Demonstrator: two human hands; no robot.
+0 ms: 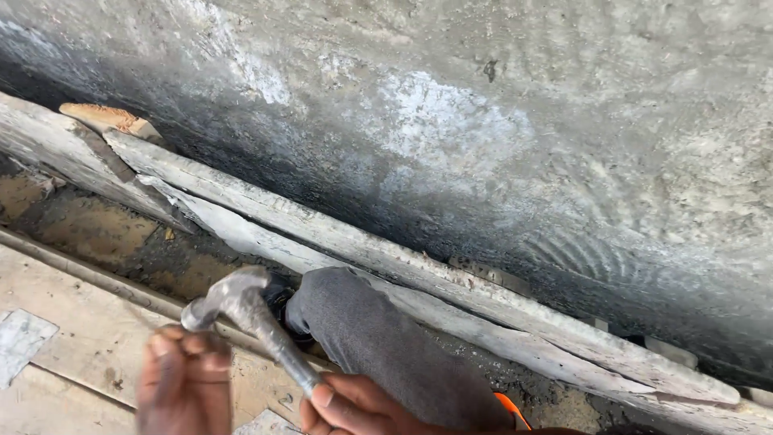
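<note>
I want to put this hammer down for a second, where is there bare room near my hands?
Bare room: the flat wooden boards at lower left, between the grey metal patch and the left hand. Crowded: the right hand holding the hammer sits against the grey-trousered leg, and stacked weathered planks fill the strip below the concrete wall.

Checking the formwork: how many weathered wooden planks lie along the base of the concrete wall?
3 in view. One plank at far left; a long plank against the concrete wall; a lower plank beside it, running behind the trouser leg. More may be hidden off-frame.
</note>
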